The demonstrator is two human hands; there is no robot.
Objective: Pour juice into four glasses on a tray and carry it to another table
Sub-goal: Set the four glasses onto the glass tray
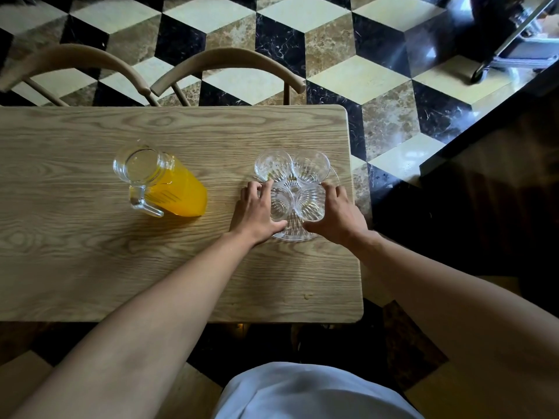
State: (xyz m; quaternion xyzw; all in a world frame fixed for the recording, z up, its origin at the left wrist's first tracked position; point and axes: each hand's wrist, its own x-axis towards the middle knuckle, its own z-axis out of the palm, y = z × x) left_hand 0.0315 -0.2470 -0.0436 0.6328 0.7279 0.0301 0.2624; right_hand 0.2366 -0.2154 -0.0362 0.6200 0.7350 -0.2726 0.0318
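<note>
On the table [90,267], the jug's [165,182] handle points toward the person.

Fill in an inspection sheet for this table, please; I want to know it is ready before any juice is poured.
Surface: wooden table, bare apart from the job's things.
Job's things: glass jug of orange juice stands upright at the left; four empty glasses clustered on a clear glass tray near the table's right edge.
Clutter: nothing seen.
Grippers: left hand and right hand rest on opposite sides of the tray, fingers against the near glasses; neither lifts anything.
Cables: nothing seen.
Surroundings: two wooden chairs behind the table, patterned tile floor, a wheeled metal frame top right.
</note>
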